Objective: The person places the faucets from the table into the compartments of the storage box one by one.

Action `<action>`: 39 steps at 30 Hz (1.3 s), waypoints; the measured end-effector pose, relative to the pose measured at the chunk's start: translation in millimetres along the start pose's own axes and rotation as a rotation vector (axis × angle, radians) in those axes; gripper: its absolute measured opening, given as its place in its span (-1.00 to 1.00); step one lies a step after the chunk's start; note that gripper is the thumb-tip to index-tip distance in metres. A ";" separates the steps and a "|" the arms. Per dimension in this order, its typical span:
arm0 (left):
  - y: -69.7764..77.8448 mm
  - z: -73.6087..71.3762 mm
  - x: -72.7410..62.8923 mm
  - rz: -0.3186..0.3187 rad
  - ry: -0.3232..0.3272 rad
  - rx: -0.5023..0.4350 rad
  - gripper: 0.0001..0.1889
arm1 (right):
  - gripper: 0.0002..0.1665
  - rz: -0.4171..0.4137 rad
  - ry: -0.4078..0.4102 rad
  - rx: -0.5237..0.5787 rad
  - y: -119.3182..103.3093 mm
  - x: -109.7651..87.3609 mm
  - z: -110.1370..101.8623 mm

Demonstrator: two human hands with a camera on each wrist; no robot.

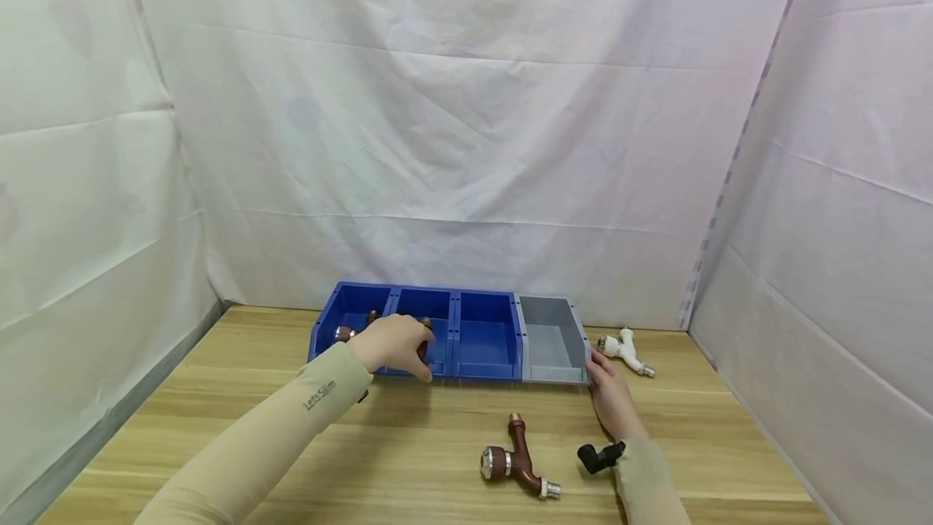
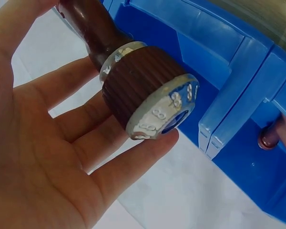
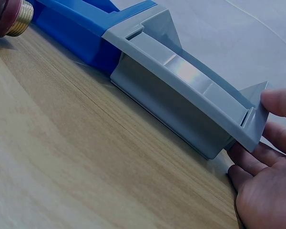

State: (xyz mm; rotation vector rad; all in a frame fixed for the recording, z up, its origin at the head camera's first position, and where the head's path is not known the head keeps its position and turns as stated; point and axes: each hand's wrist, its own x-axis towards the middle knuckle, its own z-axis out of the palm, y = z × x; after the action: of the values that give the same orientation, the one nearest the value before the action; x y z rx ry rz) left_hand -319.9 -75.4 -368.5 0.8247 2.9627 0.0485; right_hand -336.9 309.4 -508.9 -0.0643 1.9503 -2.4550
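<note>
My left hand (image 1: 394, 341) is over the second blue bin (image 1: 443, 356) from the left. In the left wrist view it holds a brown tap (image 2: 140, 86) with a ribbed knob and silvery end cap, thumb on the body and fingers beneath. Another brown tap (image 1: 344, 334) lies in the leftmost blue bin (image 1: 362, 296), partly hidden by the hand. At the right end of the row, my right hand (image 1: 611, 397) grips the front right corner of the grey bin (image 1: 555, 343), thumb on its side wall and fingers below.
On the table in front of the bins lies a brown tap (image 1: 521, 460) with a brass-coloured threaded end. A white tap (image 1: 625, 349) lies right of the grey bin. The third blue bin (image 1: 487, 344) adjoins the grey one. White curtains (image 1: 452, 144) surround the wooden table (image 1: 408, 460).
</note>
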 end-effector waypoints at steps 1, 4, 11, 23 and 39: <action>0.1 -0.2 1.0 0.003 0.001 0.001 -0.39 | -0.29 -0.003 -0.001 0.001 -0.3 -0.5 -0.3; 0.4 -1.1 3.4 0.009 0.004 0.006 -0.41 | -0.28 -0.017 -0.010 -0.002 -0.9 -1.2 -1.9; 1.3 -0.7 2.9 0.002 0.019 -0.007 -0.42 | -0.30 -0.019 -0.006 0.018 0.9 -2.5 -2.7; -3.8 5.2 -5.0 -0.047 0.013 -0.019 -0.39 | -0.31 -0.024 -0.027 -0.011 5.5 -4.4 4.9; -3.2 0.6 4.9 -0.037 0.000 -0.045 -0.39 | -0.28 0.007 -0.023 0.007 -3.3 -2.4 -2.6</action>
State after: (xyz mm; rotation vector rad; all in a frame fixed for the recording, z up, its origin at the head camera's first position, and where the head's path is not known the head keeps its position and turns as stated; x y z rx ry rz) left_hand -325.6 -75.6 -369.4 0.7643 2.9644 0.1137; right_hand -334.5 312.7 -506.3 -0.0845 1.9298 -2.4454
